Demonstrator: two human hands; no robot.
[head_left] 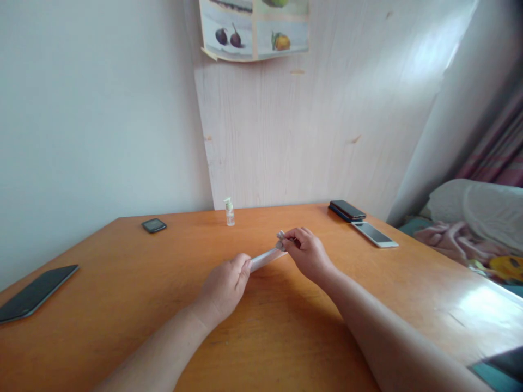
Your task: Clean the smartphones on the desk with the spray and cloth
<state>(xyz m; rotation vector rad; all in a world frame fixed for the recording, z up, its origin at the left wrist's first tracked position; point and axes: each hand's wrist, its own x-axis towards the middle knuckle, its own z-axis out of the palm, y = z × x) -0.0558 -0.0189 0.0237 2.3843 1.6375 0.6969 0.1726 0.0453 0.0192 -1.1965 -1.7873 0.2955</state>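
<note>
A long, narrow, pale translucent strip-like thing (267,258) is held above the table, its kind unclear. My left hand (229,283) is closed around its near left end, thumb along the top. At the far right end, my right hand (304,249) pinches a small, greyish-white, crumpled-looking piece (280,241) between thumb and fingers. That piece touches the end of the strip; whether the two are joined I cannot tell. My left palm hides part of the strip.
On the orange-brown wooden table (155,305) stand a small pump bottle (230,213) and a small dark device (154,225). A dark tablet (36,291) lies left. At right are a white phone (375,234) and a dark phone-like stack (346,210). Bedding (453,242) lies beyond the right edge.
</note>
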